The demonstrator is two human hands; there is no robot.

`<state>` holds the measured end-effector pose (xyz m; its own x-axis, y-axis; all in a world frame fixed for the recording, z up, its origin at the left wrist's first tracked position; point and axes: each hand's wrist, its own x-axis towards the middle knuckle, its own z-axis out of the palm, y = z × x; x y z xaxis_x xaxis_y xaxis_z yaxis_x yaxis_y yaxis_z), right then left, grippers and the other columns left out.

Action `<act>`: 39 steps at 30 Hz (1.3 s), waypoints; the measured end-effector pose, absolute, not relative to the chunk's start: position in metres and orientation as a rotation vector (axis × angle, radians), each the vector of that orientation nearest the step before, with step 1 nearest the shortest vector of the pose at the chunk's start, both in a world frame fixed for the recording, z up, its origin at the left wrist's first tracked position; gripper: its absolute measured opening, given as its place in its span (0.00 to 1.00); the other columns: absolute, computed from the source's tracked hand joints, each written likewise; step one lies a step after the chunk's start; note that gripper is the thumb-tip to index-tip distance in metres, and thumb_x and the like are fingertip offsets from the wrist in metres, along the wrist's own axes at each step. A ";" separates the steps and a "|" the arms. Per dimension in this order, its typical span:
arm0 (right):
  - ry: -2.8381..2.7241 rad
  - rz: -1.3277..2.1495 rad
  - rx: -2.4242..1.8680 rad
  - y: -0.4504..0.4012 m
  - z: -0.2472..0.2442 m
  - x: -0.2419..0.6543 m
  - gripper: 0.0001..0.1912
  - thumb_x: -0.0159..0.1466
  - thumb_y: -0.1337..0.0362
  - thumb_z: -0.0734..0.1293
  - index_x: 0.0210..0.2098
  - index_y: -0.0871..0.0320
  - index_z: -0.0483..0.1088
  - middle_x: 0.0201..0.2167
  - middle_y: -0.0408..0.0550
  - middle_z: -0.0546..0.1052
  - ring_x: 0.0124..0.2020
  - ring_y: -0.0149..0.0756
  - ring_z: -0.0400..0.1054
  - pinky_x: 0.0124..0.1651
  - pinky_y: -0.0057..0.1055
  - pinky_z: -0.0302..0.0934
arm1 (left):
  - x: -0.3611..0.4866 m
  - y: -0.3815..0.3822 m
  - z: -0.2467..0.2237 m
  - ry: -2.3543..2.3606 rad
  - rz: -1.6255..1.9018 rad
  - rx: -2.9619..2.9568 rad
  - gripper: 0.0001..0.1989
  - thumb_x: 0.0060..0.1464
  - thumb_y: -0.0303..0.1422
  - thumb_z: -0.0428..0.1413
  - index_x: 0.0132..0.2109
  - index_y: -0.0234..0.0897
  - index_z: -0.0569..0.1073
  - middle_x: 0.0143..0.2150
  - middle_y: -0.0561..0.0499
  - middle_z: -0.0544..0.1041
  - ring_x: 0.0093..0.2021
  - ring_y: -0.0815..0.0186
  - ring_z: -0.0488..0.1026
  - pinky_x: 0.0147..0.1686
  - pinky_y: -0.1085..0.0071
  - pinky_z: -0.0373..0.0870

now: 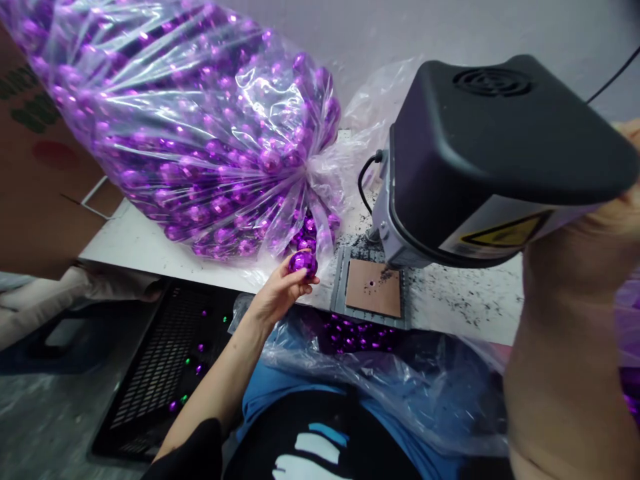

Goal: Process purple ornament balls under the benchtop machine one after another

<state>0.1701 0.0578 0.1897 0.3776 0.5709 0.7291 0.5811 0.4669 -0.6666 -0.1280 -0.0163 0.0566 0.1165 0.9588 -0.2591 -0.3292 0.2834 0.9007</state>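
Observation:
Between the thumb and fingers of my left hand (283,287) is a shiny purple mirror ball (303,265), at the mouth of a large clear plastic bag (320,170) full of similar balls. Just right of it, a brown square board (373,288) with a small hole lies on a grey slotted metal base (345,267). Over the base leans a bench drill-like machine (495,140) with a black housing and a yellow warning label. My right hand (613,213) is at the far right side of the housing; its fingers are mostly hidden, so its grip does not show.
Dark shavings litter the white table (450,300). Below its front edge, an open plastic bag (400,380) with purple balls lies over my lap. A black crate (155,373) with a few purple and green balls stands lower left, near a cardboard box (45,200) and another person's leg (65,293).

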 end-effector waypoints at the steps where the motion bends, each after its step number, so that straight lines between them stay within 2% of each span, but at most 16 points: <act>1: -1.314 -0.041 -1.152 0.057 0.191 0.169 0.23 0.65 0.57 0.59 0.21 0.65 0.49 0.20 0.39 0.47 0.26 0.14 0.43 0.35 0.28 0.39 | -0.123 -0.019 0.057 1.051 1.101 0.822 0.27 0.48 0.40 0.66 0.54 0.39 0.70 0.40 0.49 0.75 0.35 0.67 0.77 0.30 0.74 0.69; 5: -1.390 -0.142 -1.140 0.056 0.195 0.169 0.21 0.66 0.58 0.58 0.22 0.65 0.52 0.20 0.40 0.49 0.25 0.15 0.43 0.32 0.26 0.37 | -0.106 -0.026 0.058 1.087 1.045 0.933 0.31 0.47 0.38 0.67 0.57 0.39 0.68 0.38 0.52 0.75 0.29 0.71 0.74 0.27 0.76 0.68; 9: -1.410 -0.138 -1.100 0.056 0.195 0.170 0.19 0.65 0.60 0.59 0.23 0.63 0.51 0.20 0.40 0.49 0.24 0.16 0.43 0.30 0.24 0.36 | -0.095 -0.026 0.054 0.892 0.918 0.808 0.24 0.54 0.43 0.61 0.54 0.36 0.72 0.43 0.45 0.78 0.33 0.67 0.75 0.30 0.73 0.71; 12: -1.418 -0.111 -1.097 0.056 0.195 0.169 0.20 0.65 0.59 0.60 0.23 0.62 0.51 0.20 0.40 0.49 0.24 0.16 0.43 0.30 0.24 0.37 | -0.086 -0.021 0.046 0.796 0.841 0.718 0.22 0.55 0.45 0.59 0.50 0.34 0.72 0.42 0.42 0.78 0.36 0.62 0.78 0.32 0.69 0.74; 16: -1.422 -0.112 -1.125 0.054 0.196 0.167 0.22 0.66 0.53 0.59 0.23 0.62 0.49 0.21 0.40 0.49 0.25 0.17 0.43 0.30 0.24 0.37 | -0.073 -0.013 0.035 0.908 0.817 0.827 0.24 0.56 0.47 0.59 0.52 0.34 0.70 0.39 0.47 0.77 0.33 0.64 0.79 0.31 0.70 0.75; 21: -1.444 -0.080 -1.122 0.054 0.198 0.166 0.29 0.65 0.43 0.56 0.22 0.61 0.47 0.21 0.40 0.48 0.26 0.17 0.42 0.31 0.24 0.38 | -0.057 -0.004 0.028 1.140 0.816 1.170 0.26 0.58 0.48 0.55 0.58 0.36 0.68 0.36 0.51 0.76 0.24 0.73 0.71 0.24 0.76 0.67; 23: -1.445 -0.077 -1.119 0.054 0.198 0.167 0.30 0.64 0.42 0.56 0.22 0.61 0.46 0.21 0.40 0.48 0.26 0.17 0.41 0.31 0.24 0.37 | -0.051 0.000 0.026 1.179 0.834 1.280 0.25 0.60 0.47 0.54 0.58 0.38 0.68 0.39 0.51 0.76 0.27 0.72 0.71 0.26 0.75 0.68; 26: -1.441 -0.070 -1.117 0.054 0.197 0.167 0.28 0.66 0.45 0.56 0.22 0.61 0.46 0.22 0.40 0.48 0.26 0.17 0.42 0.32 0.24 0.38 | -0.045 0.004 0.023 1.230 0.863 1.487 0.21 0.61 0.44 0.54 0.57 0.39 0.69 0.49 0.48 0.76 0.41 0.65 0.74 0.40 0.69 0.72; 28: -1.440 -0.071 -1.117 0.053 0.197 0.166 0.27 0.67 0.48 0.56 0.22 0.61 0.45 0.22 0.40 0.48 0.26 0.17 0.42 0.32 0.24 0.38 | -0.042 0.006 0.023 1.243 0.857 1.649 0.19 0.62 0.42 0.54 0.56 0.39 0.69 0.52 0.46 0.75 0.49 0.61 0.73 0.49 0.64 0.70; 30: -1.435 -0.070 -1.113 0.053 0.196 0.166 0.25 0.67 0.52 0.57 0.22 0.61 0.46 0.22 0.40 0.47 0.26 0.17 0.42 0.31 0.24 0.38 | -0.040 0.006 0.023 1.227 0.854 1.792 0.19 0.63 0.40 0.53 0.57 0.38 0.68 0.53 0.45 0.74 0.53 0.59 0.71 0.54 0.61 0.67; 34: -1.427 -0.042 -1.089 0.054 0.196 0.166 0.23 0.66 0.57 0.57 0.21 0.61 0.45 0.21 0.39 0.46 0.26 0.17 0.41 0.31 0.24 0.38 | -0.034 0.004 0.022 1.204 0.879 2.012 0.21 0.62 0.41 0.55 0.59 0.38 0.66 0.55 0.44 0.72 0.54 0.59 0.71 0.55 0.62 0.67; 39: -1.417 -0.039 -1.110 0.053 0.195 0.166 0.22 0.66 0.58 0.58 0.22 0.62 0.44 0.22 0.39 0.46 0.26 0.15 0.44 0.32 0.22 0.39 | -0.017 0.004 0.016 1.396 0.895 2.132 0.19 0.56 0.40 0.61 0.51 0.38 0.70 0.48 0.46 0.74 0.50 0.57 0.70 0.50 0.61 0.65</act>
